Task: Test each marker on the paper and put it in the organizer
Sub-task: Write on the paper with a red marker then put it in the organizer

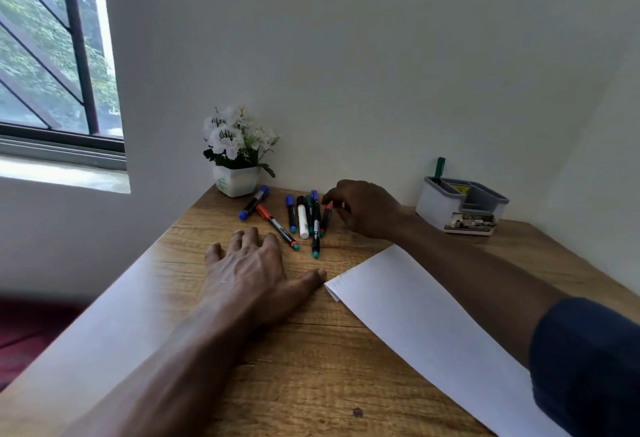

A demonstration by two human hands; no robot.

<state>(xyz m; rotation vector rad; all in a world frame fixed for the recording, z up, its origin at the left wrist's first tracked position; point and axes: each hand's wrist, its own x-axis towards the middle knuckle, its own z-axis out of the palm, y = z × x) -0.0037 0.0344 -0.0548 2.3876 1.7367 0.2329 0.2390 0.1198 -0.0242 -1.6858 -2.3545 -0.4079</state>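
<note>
One green marker (440,166) stands in the organizer (460,206). Left of the organizer, seven markers (304,218) remain untested; the right hand (363,209) pinches a red-capped marker (326,215). The left hand (254,263) rests flat, holding nothing.

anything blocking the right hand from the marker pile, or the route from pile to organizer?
Nothing visible. The right hand is already at the marker pile, fingertips at the red-capped marker on its right edge. From there to the organizer the table shows bare wood; the paper lies nearer the camera.
</note>
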